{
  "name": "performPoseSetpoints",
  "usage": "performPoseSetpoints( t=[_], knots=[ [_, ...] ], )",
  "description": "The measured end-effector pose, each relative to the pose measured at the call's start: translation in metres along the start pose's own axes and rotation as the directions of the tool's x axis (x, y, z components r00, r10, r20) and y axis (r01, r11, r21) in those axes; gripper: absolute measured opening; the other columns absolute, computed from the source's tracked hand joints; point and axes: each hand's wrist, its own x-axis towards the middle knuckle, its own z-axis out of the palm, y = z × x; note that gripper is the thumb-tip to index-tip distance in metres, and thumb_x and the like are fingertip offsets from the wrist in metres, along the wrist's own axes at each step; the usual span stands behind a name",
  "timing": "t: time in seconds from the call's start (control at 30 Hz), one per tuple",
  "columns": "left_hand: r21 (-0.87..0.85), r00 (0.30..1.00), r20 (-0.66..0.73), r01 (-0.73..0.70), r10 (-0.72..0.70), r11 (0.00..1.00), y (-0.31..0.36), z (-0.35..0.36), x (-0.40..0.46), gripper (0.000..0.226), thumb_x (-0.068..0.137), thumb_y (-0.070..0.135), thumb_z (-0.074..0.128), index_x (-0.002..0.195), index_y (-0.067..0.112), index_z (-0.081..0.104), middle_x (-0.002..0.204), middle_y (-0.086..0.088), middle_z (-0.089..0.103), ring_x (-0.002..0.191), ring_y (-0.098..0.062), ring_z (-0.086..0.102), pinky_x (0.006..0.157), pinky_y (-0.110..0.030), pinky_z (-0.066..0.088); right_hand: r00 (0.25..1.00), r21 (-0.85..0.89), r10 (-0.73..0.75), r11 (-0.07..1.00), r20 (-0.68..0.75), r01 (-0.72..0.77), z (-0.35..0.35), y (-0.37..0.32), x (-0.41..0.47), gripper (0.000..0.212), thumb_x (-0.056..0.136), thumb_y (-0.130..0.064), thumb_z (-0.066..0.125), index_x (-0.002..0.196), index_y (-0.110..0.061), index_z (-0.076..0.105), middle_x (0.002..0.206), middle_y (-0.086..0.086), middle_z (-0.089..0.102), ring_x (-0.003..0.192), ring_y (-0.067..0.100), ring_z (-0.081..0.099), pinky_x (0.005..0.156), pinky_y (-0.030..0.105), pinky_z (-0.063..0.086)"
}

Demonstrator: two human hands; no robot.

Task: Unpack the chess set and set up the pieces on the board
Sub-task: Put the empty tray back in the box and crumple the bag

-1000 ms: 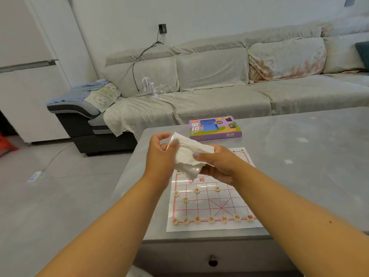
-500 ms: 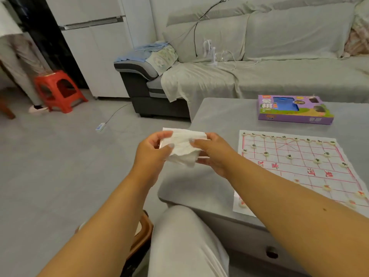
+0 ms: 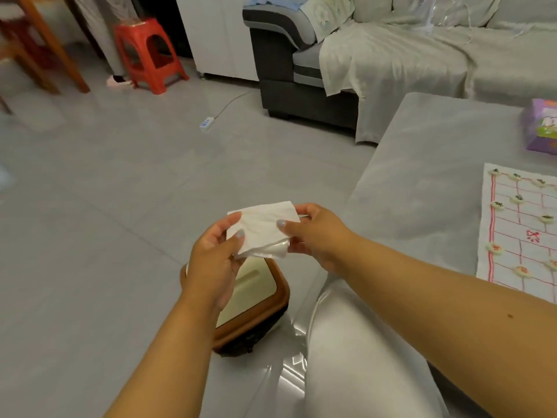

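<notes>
Both hands hold a folded white paper with a clear plastic bag under it (image 3: pixel 261 230), off the table's left side, above a bin. My left hand (image 3: pixel 215 254) pinches its left edge and my right hand (image 3: pixel 316 233) grips its right edge. The paper chess board (image 3: pixel 512 236) lies on the grey table (image 3: pixel 428 164) at the right edge of view, with round pieces (image 3: pixel 497 205) standing on its lines. The purple chess box (image 3: pixel 542 128) sits beyond the board, partly cut off.
A brown-rimmed bin (image 3: pixel 256 300) stands on the floor directly below my hands, next to my knee (image 3: pixel 355 342). A sofa (image 3: pixel 391 49) lies behind the table. A red stool (image 3: pixel 149 52), wooden chair legs and a power strip (image 3: pixel 207 122) are on the tiled floor.
The view has swung left and down, away from the board. My hands have carried the white paper and bag from over the table to above the floor bin.
</notes>
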Motion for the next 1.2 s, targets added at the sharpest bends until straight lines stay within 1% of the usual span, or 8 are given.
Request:
performPoseSetpoints(
  t=[0.17, 0.33, 0.6, 0.7, 0.8, 0.9, 1.07, 1.2],
  knots=[
    [-0.094, 0.998, -0.037, 0.053, -0.057, 0.994, -0.019, -0.034, 0.002, 0.035, 0.093, -0.005, 0.048, 0.123, 0.010, 0.058, 0.123, -0.007, 0.062, 0.106, -0.023, 0.065, 0.080, -0.030, 0.057, 0.981, -0.028, 0.163, 0.986, 0.104, -0.161, 0.025, 0.018, 0.013, 0.035, 0.087, -0.018, 0.065, 0.119, -0.018, 0.051, 0.108, 0.008, 0.066, 0.093, 0.024, 0.067, 0.064, 0.028, 0.058],
    [-0.064, 0.991, -0.058, 0.114, -0.118, 0.991, -0.040, -0.048, 0.000, 0.035, 0.093, -0.002, 0.050, 0.125, 0.012, 0.054, 0.123, -0.006, 0.061, 0.112, -0.025, 0.061, 0.089, -0.035, 0.055, 0.975, -0.192, 0.217, 0.960, 0.039, -0.206, 0.038, 0.025, 0.028, 0.036, 0.085, -0.008, 0.066, 0.118, -0.014, 0.051, 0.094, 0.008, 0.062, 0.074, 0.018, 0.061, 0.063, 0.028, 0.057],
    [0.298, 0.962, -0.161, 0.259, -0.219, 0.919, -0.079, -0.064, -0.004, 0.022, 0.100, 0.029, 0.043, 0.112, 0.023, 0.061, 0.108, 0.008, 0.056, 0.095, -0.009, 0.058, 0.070, -0.016, 0.053, 0.917, -0.607, 0.397, 0.723, -0.027, -0.331, 0.049, 0.047, 0.056, 0.041, 0.086, -0.010, 0.065, 0.123, -0.002, 0.049, 0.103, 0.016, 0.063, 0.091, 0.028, 0.066, 0.085, 0.042, 0.056],
    [0.286, 0.950, -0.149, 0.308, -0.276, 0.907, -0.096, -0.070, -0.002, 0.048, 0.102, 0.042, 0.027, 0.119, 0.013, 0.060, 0.114, -0.001, 0.065, 0.103, -0.012, 0.062, 0.091, -0.027, 0.051, 0.918, -0.606, 0.392, 0.717, -0.057, -0.344, 0.039, 0.049, 0.062, 0.038, 0.085, -0.003, 0.063, 0.122, 0.000, 0.053, 0.077, 0.009, 0.056, 0.074, 0.021, 0.062, 0.081, 0.038, 0.057],
    [0.252, 0.937, -0.149, 0.344, -0.315, 0.905, -0.107, -0.074, 0.002, 0.059, 0.100, 0.049, 0.021, 0.128, 0.010, 0.056, 0.129, -0.005, 0.058, 0.120, -0.018, 0.055, 0.107, -0.036, 0.041, 0.851, -0.689, 0.511, 0.573, -0.123, -0.444, 0.036, 0.047, 0.066, 0.051, 0.094, -0.022, 0.055, 0.139, -0.008, 0.036, 0.077, 0.010, 0.051, 0.103, 0.022, 0.061, 0.097, 0.033, 0.048],
    [0.267, 0.949, -0.141, 0.312, -0.283, 0.912, -0.107, -0.074, 0.007, 0.062, 0.098, 0.052, 0.020, 0.134, 0.012, 0.050, 0.136, -0.004, 0.053, 0.126, -0.017, 0.050, 0.109, -0.037, 0.038, 0.841, -0.670, 0.517, 0.569, -0.161, -0.478, 0.037, 0.048, 0.071, 0.055, 0.095, -0.027, 0.053, 0.142, -0.010, 0.031, 0.077, 0.009, 0.050, 0.116, 0.023, 0.057, 0.102, 0.032, 0.044],
    [0.408, 0.978, -0.047, 0.205, -0.204, 0.890, -0.106, -0.081, 0.018, 0.048, 0.095, 0.057, 0.027, 0.131, 0.035, 0.049, 0.133, 0.007, 0.052, 0.126, -0.013, 0.047, 0.106, -0.034, 0.038, 0.873, -0.691, 0.472, 0.590, -0.123, -0.416, 0.042, 0.053, 0.069, 0.052, 0.093, -0.024, 0.056, 0.138, -0.007, 0.036, 0.076, 0.009, 0.050, 0.108, 0.022, 0.061, 0.096, 0.033, 0.049],
    [0.493, 0.979, 0.059, 0.141, -0.195, 0.858, -0.104, -0.089, 0.023, 0.038, 0.097, 0.051, 0.033, 0.123, 0.038, 0.057, 0.121, 0.019, 0.054, 0.120, -0.011, 0.050, 0.093, -0.024, 0.040, 0.922, -0.613, 0.383, 0.716, -0.054, -0.333, 0.051, 0.055, 0.067, 0.032, 0.084, 0.000, 0.062, 0.115, 0.001, 0.055, 0.074, 0.008, 0.053, 0.064, 0.019, 0.058, 0.060, 0.030, 0.056]
  ],
)
